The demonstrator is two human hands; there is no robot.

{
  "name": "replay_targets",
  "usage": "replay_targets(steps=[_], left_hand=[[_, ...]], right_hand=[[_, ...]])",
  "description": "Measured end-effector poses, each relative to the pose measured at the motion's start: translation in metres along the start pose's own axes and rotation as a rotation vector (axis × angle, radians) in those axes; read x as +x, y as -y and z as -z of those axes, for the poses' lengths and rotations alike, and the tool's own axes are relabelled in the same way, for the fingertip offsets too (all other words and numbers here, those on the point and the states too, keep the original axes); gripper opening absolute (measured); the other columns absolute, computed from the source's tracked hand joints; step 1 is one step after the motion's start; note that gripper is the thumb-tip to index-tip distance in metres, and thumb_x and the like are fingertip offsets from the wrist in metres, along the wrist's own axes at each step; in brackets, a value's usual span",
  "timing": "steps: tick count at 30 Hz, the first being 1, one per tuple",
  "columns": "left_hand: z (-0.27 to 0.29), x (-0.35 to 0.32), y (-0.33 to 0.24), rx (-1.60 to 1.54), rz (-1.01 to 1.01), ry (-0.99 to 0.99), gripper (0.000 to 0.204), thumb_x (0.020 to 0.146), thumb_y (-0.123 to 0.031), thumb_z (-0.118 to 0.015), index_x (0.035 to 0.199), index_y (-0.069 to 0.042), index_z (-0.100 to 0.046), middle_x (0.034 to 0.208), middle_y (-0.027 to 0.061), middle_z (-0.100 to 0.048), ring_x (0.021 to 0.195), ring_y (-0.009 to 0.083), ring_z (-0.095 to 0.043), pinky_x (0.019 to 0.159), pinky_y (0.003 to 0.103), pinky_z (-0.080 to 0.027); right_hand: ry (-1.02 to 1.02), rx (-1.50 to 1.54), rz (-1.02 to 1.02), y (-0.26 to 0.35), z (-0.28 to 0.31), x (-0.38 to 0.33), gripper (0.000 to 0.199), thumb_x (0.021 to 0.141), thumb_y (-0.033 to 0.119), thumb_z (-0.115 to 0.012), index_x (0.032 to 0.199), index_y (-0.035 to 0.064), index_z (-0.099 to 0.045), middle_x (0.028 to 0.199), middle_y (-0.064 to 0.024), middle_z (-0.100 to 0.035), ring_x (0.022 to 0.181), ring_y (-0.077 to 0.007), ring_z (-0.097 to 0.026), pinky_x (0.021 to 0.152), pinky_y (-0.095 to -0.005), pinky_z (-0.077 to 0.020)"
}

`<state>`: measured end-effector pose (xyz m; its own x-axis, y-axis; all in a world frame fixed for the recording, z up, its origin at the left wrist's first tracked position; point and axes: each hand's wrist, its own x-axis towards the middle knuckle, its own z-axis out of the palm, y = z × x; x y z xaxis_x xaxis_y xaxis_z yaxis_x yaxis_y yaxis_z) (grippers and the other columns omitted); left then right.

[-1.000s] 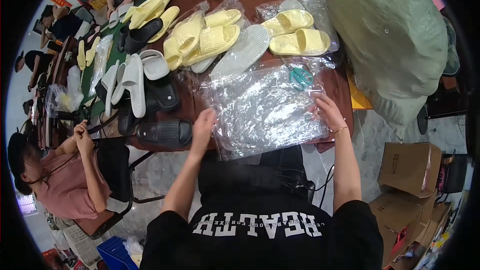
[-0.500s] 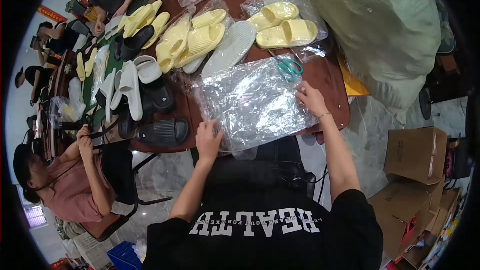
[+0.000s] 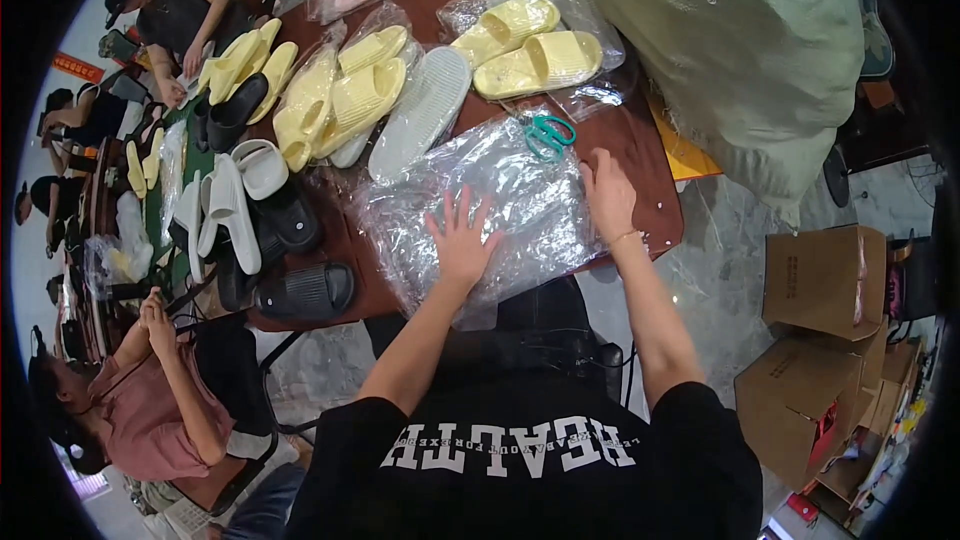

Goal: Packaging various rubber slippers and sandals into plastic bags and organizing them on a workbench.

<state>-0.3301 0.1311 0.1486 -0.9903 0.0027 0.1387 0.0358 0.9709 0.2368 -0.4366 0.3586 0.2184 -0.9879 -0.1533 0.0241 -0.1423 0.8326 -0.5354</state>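
A clear plastic bag point(image 3: 530, 210) lies flat at the table's near edge, its surface wrinkled and shiny. My left hand point(image 3: 463, 248) rests palm down on it with the fingers spread. At the bag's right edge is my right hand point(image 3: 610, 202), fingers stretched forward and gripping nothing that I can see. Green-handled scissors point(image 3: 549, 137) lie on the bag's far right part; their blades are hard to make out. Just beyond the bag, a grey slipper sole point(image 3: 425, 110) slants beside bagged yellow slippers point(image 3: 368, 95).
More yellow slippers point(image 3: 540, 60) in plastic lie farther back. White slippers point(image 3: 228, 205) and a black slipper point(image 3: 305, 292) are on the left. A large woven sack point(image 3: 740, 60) bulges at the right, above cardboard boxes point(image 3: 822, 280). A person point(image 3: 165, 400) sits at the left.
My left hand has moved from the bag's near left corner onto its middle and spread out. My right hand has shifted slightly along the right edge. Hands now show by the pink slippers' bag.
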Motion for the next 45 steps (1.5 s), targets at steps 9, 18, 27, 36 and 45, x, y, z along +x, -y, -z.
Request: replay_targets(steps=[9,18,27,36,45], left_hand=[[0.001,-0.002,-0.005,0.015,-0.044,-0.021,0.063,0.082,-0.048,-0.057,0.138,-0.023,-0.041,0.15,0.0088,-0.025,0.138,0.0371,-0.018,0.103,0.068,-0.01],[0.041,0.028,-0.017,-0.124,0.012,0.246,0.058,0.079,-0.035,-0.066,0.131,-0.02,-0.048,0.144,0.0128,-0.033,0.135,0.0368,-0.027,0.101,0.068,-0.018],[-0.001,0.135,-0.049,0.046,-0.458,-0.011,0.059,0.084,-0.045,-0.056,0.139,-0.032,-0.04,0.151,-0.0026,-0.024,0.14,0.0317,-0.018,0.104,0.068,-0.012],[-0.01,0.152,-0.02,-0.116,-0.281,0.001,0.061,0.085,-0.044,-0.056,0.14,-0.028,-0.036,0.153,0.0058,-0.018,0.14,0.0345,-0.015,0.104,0.068,-0.012],[0.016,0.056,-0.008,0.053,-0.245,-0.006,0.065,0.081,-0.044,-0.06,0.139,-0.022,-0.04,0.149,0.0087,-0.027,0.137,0.0357,-0.022,0.101,0.07,-0.015]], right_hand=[[0.167,-0.303,0.454,-0.03,-0.024,-0.048,0.069,0.088,0.045,-0.049,0.143,0.0095,-0.029,0.149,-0.0088,-0.026,0.139,-0.029,-0.021,0.112,-0.0492,-0.0147],[0.121,-0.284,0.459,-0.04,-0.017,-0.047,0.061,0.09,0.041,-0.049,0.14,0.0101,-0.034,0.149,-0.0085,-0.028,0.139,-0.0285,-0.019,0.112,-0.0496,-0.0155],[0.118,-0.315,0.44,-0.045,-0.025,-0.047,0.06,0.09,0.042,-0.048,0.14,0.0116,-0.035,0.149,-0.0066,-0.028,0.139,-0.0269,-0.02,0.112,-0.0491,-0.0162],[0.123,-0.311,0.427,-0.043,-0.022,-0.046,0.059,0.091,0.041,-0.048,0.141,0.0134,-0.035,0.149,-0.0053,-0.029,0.139,-0.0254,-0.021,0.112,-0.0493,-0.0172],[-0.096,0.233,0.233,-0.047,-0.003,0.005,0.036,0.087,0.018,-0.055,0.123,0.0132,-0.055,0.116,-0.0122,-0.055,0.106,-0.0308,-0.055,0.088,-0.0393,-0.0467]])
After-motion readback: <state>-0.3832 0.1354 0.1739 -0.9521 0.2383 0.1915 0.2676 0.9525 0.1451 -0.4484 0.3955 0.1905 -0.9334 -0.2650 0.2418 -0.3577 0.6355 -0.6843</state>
